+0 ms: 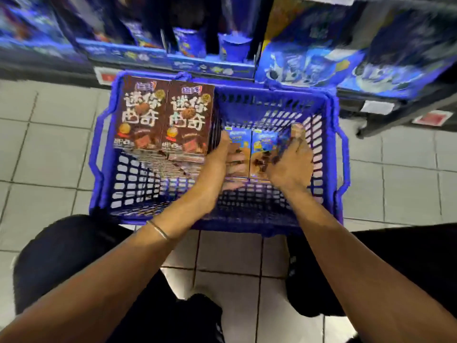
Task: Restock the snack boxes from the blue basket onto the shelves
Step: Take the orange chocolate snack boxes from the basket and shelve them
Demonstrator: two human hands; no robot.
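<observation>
Fingers (236, 165): those of the left hand (218, 167) curl round the left side of two small blue boxes (261, 144), and those of the right hand (290, 167) clasp the right side; blur hides finer detail
Small blue boxes: side by side in the right half of the basket (331, 144), pressed between both hands
Brown boxes (163, 115): two, upright in the basket's far left corner, touching each other
Basket: blue, on the tiled floor (49, 144)
Shelf (210, 66): just beyond the basket's far rim, stocked with blurred blue packs
</observation>
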